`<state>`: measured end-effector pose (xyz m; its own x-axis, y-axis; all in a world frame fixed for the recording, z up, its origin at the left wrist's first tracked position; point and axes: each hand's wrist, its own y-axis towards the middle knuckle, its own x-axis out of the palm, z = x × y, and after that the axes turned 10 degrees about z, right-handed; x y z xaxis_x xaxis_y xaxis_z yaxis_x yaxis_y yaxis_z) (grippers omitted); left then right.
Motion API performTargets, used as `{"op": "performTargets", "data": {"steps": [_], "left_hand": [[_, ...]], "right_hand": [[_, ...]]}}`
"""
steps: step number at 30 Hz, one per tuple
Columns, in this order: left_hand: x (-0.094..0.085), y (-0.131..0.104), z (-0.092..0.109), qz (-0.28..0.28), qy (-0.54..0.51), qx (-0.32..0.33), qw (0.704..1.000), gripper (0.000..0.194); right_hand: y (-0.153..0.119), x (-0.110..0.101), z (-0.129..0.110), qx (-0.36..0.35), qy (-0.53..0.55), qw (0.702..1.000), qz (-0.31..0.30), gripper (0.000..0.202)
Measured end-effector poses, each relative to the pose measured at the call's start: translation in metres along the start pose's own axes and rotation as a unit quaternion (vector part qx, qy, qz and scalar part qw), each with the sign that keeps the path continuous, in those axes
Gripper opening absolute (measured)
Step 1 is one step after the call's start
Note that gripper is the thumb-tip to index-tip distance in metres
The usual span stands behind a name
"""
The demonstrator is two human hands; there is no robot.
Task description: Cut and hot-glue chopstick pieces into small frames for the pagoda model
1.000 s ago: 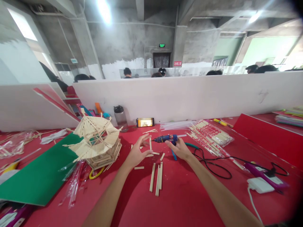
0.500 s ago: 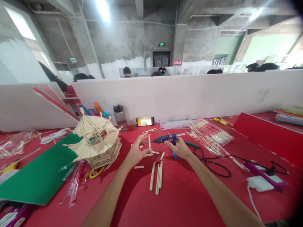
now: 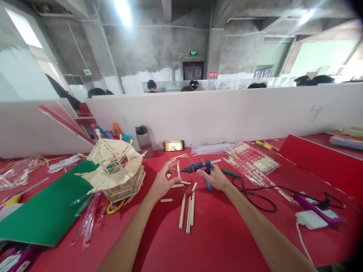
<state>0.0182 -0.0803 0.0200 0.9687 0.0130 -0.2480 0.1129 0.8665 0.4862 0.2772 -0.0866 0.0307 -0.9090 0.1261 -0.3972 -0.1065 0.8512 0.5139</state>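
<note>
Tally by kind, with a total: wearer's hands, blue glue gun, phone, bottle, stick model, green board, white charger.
Wearer's hands (left hand, right hand): 2
Blue glue gun: 1
Phone: 1
Bottle: 1
Stick model: 1
Green board: 1
White charger: 1
Total: 8

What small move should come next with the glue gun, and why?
I'd probably ease the glue gun to the short stick: the left hand pinches that stick upright, and the right hand aims the nozzle at it from very close. Whether they already touch, I can't tell.
</note>
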Motion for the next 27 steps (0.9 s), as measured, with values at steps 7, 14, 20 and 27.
{"op": "performTargets", "data": {"steps": [7, 14, 20, 27], "left_hand": [[0.000, 0.001, -0.007, 0.013, 0.005, 0.003, 1.000, 0.069], [0.000, 0.000, -0.004, -0.008, 0.013, -0.003, 1.000, 0.069], [0.002, -0.001, -0.006, -0.011, 0.014, 0.011, 1.000, 0.072], [0.003, -0.001, -0.006, -0.017, 0.006, 0.003, 1.000, 0.075]], "right_hand": [[-0.001, -0.002, -0.001, 0.005, 0.006, 1.000, -0.021, 0.034], [0.000, 0.000, 0.002, 0.001, -0.010, 1.000, 0.001, 0.035], [0.002, 0.002, 0.006, 0.007, -0.041, 0.998, 0.036, 0.039], [0.001, 0.004, 0.012, 0.021, -0.022, 0.999, 0.041, 0.041]]}}
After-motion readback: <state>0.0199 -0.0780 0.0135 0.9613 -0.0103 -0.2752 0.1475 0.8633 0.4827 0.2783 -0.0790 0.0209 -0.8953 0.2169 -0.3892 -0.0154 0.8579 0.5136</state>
